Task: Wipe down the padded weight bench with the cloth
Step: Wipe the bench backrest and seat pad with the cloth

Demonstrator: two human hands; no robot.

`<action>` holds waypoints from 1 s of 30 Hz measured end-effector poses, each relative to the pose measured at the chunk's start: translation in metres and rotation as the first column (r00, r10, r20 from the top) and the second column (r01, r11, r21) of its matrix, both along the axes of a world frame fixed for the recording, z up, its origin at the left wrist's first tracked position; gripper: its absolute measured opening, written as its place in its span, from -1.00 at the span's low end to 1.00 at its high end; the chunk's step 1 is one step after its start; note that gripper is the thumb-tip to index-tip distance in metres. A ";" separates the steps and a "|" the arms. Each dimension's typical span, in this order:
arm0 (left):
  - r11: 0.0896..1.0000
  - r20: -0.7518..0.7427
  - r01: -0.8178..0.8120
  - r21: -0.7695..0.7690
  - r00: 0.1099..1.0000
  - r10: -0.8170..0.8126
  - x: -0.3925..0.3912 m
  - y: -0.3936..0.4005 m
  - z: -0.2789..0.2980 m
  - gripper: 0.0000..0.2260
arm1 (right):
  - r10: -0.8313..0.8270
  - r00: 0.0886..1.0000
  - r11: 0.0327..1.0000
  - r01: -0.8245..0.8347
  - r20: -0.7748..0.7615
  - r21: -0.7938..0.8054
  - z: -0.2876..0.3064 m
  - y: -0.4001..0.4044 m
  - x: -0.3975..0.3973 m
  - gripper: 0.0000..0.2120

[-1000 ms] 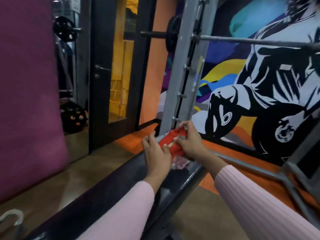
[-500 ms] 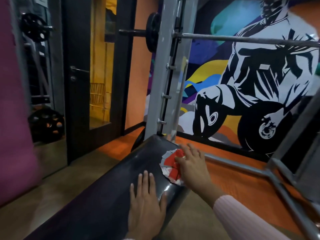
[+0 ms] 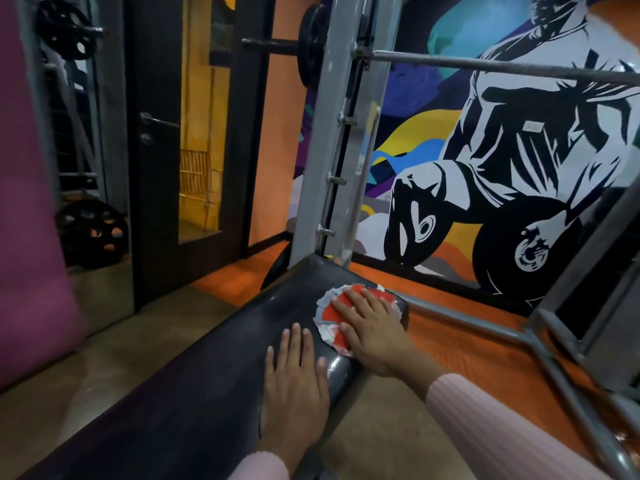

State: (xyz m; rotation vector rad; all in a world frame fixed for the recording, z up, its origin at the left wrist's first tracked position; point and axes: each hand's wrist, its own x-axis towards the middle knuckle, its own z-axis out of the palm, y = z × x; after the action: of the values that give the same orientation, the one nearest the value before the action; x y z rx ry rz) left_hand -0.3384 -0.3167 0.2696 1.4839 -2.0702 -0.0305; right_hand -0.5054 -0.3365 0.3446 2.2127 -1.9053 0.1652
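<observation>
Dark bench pad [image 3: 214, 368], right hand [image 3: 375, 327] flat on cloth [image 3: 329, 315] by its right edge.

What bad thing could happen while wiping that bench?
The cloth sits right at the bench pad's far right edge, under the flat right hand. A hard push might slide it off onto the orange floor. The pad looks shiny, so the left hand, lying flat on it, could slip if leaned on. The barbell hangs above, so leaning further forward might bump the head.
</observation>
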 end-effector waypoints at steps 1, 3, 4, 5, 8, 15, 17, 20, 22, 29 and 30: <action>0.999 -0.003 0.021 -0.026 1.000 -0.021 0.000 0.000 -0.002 -0.34 | 0.023 1.000 1.000 -0.023 0.005 0.011 0.000 0.008 -0.004 -0.33; 1.000 -0.024 0.023 -0.017 0.999 -0.024 0.000 0.001 -0.001 -0.33 | 0.032 0.999 0.999 -0.032 0.013 0.022 0.002 0.017 -0.016 -0.27; 1.000 -0.002 0.008 0.005 1.000 -0.008 0.000 0.001 0.001 -0.35 | 0.019 1.000 1.000 -0.019 0.016 0.015 0.004 0.015 -0.020 -0.25; 0.999 0.006 0.002 0.042 1.000 -0.002 0.000 0.002 0.002 -0.38 | -0.007 1.000 1.000 0.007 0.018 0.006 0.007 0.010 -0.023 -0.27; 0.999 0.002 0.007 0.031 1.000 -0.007 0.000 0.003 0.002 -0.44 | -0.108 0.994 0.994 0.108 0.016 0.001 0.013 -0.018 -0.014 -0.42; 0.999 -0.006 0.023 -0.027 1.000 -0.023 0.002 0.005 0.000 -0.37 | 0.083 0.997 0.995 -0.082 -0.003 0.050 -0.002 0.016 -0.012 -0.41; 0.999 -0.019 0.019 -0.028 1.000 -0.019 0.001 0.006 -0.001 -0.38 | 0.064 0.998 0.997 -0.065 0.019 0.043 0.000 0.019 -0.024 -0.39; 1.000 -0.021 0.022 -0.011 1.000 -0.022 0.001 0.005 0.000 -0.39 | -0.068 0.998 0.998 0.068 0.010 0.019 0.009 -0.006 -0.018 -0.37; 1.000 -0.006 0.025 0.000 1.000 -0.025 0.001 0.004 0.000 -0.45 | -0.131 0.991 0.991 0.131 0.004 0.018 0.009 -0.019 -0.003 -0.44; 0.999 0.000 0.031 -0.027 1.000 -0.031 0.002 0.006 -0.002 -0.38 | 0.023 0.999 1.000 -0.023 0.025 0.019 -0.008 0.026 -0.012 -0.41; 0.999 -0.004 0.033 -0.023 0.999 -0.033 0.002 0.006 -0.002 -0.38 | -0.005 1.000 1.000 0.005 0.030 0.007 -0.007 0.026 -0.018 -0.38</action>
State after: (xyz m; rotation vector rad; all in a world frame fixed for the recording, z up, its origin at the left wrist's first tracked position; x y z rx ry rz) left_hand -0.3362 -0.3103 0.2678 1.4349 -2.0850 -0.0232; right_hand -0.5232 -0.3104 0.3379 2.2217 -1.9300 0.1924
